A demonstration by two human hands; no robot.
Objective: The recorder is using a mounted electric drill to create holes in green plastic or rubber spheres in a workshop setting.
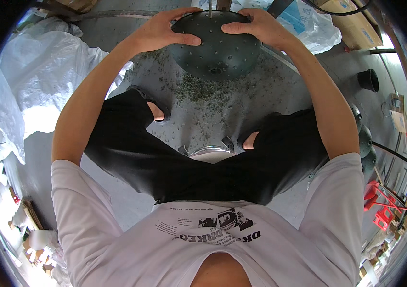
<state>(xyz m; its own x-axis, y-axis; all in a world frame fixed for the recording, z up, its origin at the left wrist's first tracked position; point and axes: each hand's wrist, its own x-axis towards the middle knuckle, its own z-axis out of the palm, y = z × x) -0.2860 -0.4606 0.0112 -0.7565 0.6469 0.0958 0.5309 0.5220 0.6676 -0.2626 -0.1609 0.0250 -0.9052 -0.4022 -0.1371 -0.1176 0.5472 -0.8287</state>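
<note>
A dark green, dome-shaped shell [215, 55] dotted with small holes or dimples is held out ahead of me at the top of the view. My left hand [172, 32] grips its left side, thumb lying on the curved surface and fingers toward the far edge. On the other side my right hand [256, 27] holds it the same way, its thumb pointing inward. A thin upright rod [210, 8] meets or stands just behind the dome's far part; whether it touches cannot be made out. Dark green crumbs [198, 91] lie scattered on the floor beneath.
Clear plastic sheeting [50, 71] is heaped on the left. At upper right are a plastic bag [316, 31] and a cardboard box [352, 26]. A black bucket [368, 80], more dark green domes [367, 143] and red stools [383, 217] stand along the right.
</note>
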